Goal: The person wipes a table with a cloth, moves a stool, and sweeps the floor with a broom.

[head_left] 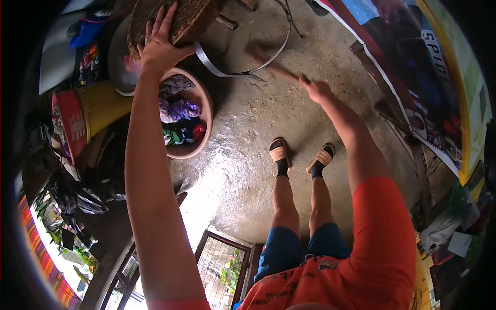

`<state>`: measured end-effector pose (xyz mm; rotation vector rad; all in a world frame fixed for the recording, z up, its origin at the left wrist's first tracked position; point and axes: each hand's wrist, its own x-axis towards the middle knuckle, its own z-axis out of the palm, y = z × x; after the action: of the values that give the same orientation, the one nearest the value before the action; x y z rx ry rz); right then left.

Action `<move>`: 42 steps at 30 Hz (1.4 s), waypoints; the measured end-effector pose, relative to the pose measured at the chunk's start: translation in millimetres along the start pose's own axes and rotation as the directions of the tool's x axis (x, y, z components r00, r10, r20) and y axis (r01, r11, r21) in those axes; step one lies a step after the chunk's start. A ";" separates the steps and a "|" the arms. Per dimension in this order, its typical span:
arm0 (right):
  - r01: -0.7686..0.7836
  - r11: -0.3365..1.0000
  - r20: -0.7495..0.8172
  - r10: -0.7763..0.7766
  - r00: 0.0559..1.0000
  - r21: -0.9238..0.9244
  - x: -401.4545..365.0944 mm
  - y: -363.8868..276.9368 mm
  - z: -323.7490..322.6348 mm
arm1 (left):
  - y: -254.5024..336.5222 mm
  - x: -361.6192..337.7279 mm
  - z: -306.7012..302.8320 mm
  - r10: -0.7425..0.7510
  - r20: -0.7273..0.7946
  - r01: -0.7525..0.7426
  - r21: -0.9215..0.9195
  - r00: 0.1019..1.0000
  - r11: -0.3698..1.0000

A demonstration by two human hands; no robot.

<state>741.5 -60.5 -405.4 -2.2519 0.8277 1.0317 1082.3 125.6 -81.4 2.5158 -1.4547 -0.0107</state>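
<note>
My left hand (161, 50) lies with its fingers spread on a worn brown round wooden piece (194, 18), which looks like a stool seat with rough edges. My right hand (319, 91) is wrapped round the wooden handle of a hammer-like tool (283, 70); its far end is smeared by motion, so the head's shape cannot be made out. A thin curved band (209, 66), pale and grey, loops from beside my left hand across the floor beyond the tool.
A pink basin (208, 111) of crumpled clothes stands below my left forearm. Left of it are a yellow container (106, 106) and a red one (67, 121). A printed poster (413, 67) hangs at right. My sandalled feet stand on the concrete floor (243, 124).
</note>
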 end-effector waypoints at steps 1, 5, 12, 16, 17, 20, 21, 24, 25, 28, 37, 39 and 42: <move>0.033 0.999 0.031 -0.033 0.999 -0.026 -35.8 7.1 7.0 | 1.1 2.1 -1.3 -0.020 0.007 0.020 -0.015 1.000 1.000; 0.316 0.908 0.024 -0.322 0.946 -0.275 -136.3 98.8 64.5 | -17.6 3.9 7.0 -0.087 0.013 0.087 0.050 0.996 0.995; 0.053 0.997 -0.026 -0.054 0.998 -0.052 -284.5 157.5 69.2 | -13.3 2.7 6.5 -0.092 0.020 0.091 0.038 0.996 0.995; -0.153 0.977 -0.205 0.182 0.962 0.150 -266.8 164.4 100.7 | -2.5 -0.8 5.5 -0.095 0.030 0.095 0.023 0.995 0.995; -0.245 0.940 -0.063 0.266 0.962 0.237 -248.8 157.5 125.0 | 0.8 -2.5 5.8 -0.106 0.033 0.104 0.045 0.994 0.994; -0.065 0.950 0.023 0.060 0.998 0.305 -239.8 80.5 192.1 | 12.1 -4.0 8.0 -0.130 0.041 0.125 0.094 0.991 0.988; 0.059 0.945 -0.049 -0.046 0.998 0.322 -253.0 50.2 203.2 | 15.1 -5.7 8.8 -0.139 0.048 0.134 0.100 0.989 0.986; -0.016 0.981 0.157 -0.015 0.987 0.194 -284.7 7.4 198.4 | 21.2 -9.3 14.3 -0.136 0.044 0.132 0.089 0.990 0.987; 0.004 0.972 0.094 -0.027 0.995 0.236 -298.5 7.9 200.2 | 22.4 -10.6 16.3 -0.130 0.036 0.127 0.079 0.991 0.989; -0.052 0.962 0.018 0.049 0.999 0.268 -334.1 23.0 161.1 | 36.5 -14.1 15.3 -0.182 0.068 0.171 0.150 0.981 0.974; -0.084 0.957 0.102 0.058 0.993 0.278 -234.7 47.0 208.8 | 66.2 -23.2 19.5 -0.224 0.090 0.204 0.192 0.970 0.960; 0.012 0.998 0.020 -0.014 1.000 0.068 -243.9 9.5 214.5 | 79.5 -25.9 20.3 -0.229 0.095 0.205 0.214 0.969 0.955; 0.077 0.978 -0.085 -0.061 0.994 0.194 -281.7 14.2 206.9 | 94.4 -34.7 27.9 -0.251 0.111 0.216 0.257 0.962 0.942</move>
<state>486.2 155.4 -302.8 -2.1477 0.8398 0.7968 980.8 104.6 -92.9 2.9321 -1.2620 -0.0575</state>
